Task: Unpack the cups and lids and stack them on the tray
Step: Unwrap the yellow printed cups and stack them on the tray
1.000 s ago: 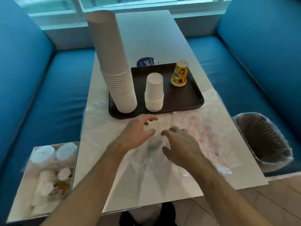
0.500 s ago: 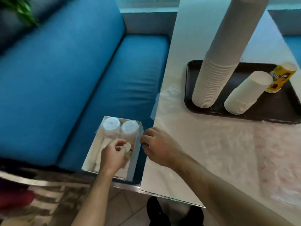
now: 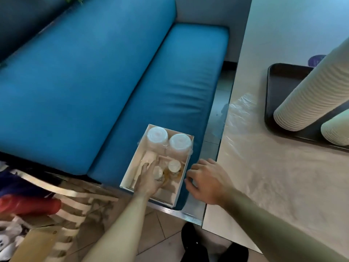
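Left hand (image 3: pixel 149 178) reaches down into the white box (image 3: pixel 132 168) at lower centre of frame, palm down, fingers spread loosely over the small wrapped cups (image 3: pixel 174 166) inside; grip looks released, touching but not curled round anything. Right hand (image 3: pixel 206 181) hovers just right of the box, at the near left corner of the surface (image 3: pixel 283 186), fingers loosely curled, holding nothing. Both forearms enter from the bottom edge. Box sits on the front edge of the blue sofa seat (image 3: pixel 160 91), which fills the upper left; two wrapped lid stacks (image 3: pixel 168 140) stand side by side at its far end. Surface is pale, running up the right side, with clear plastic wrap (image 3: pixel 243 103) lying flat on it. Dark tray (image 3: pixel 279 80) at the right edge carries a tall cup stack (image 3: pixel 309 95) leaning in this wide-angle view and a short cup stack (image 3: pixel 336 131) beside it, cut off by the frame. Tiled floor (image 3: pixel 162 233) at bottom; red item (image 3: pixel 28 205) and striped fabric (image 3: pixel 75 208) at lower left.
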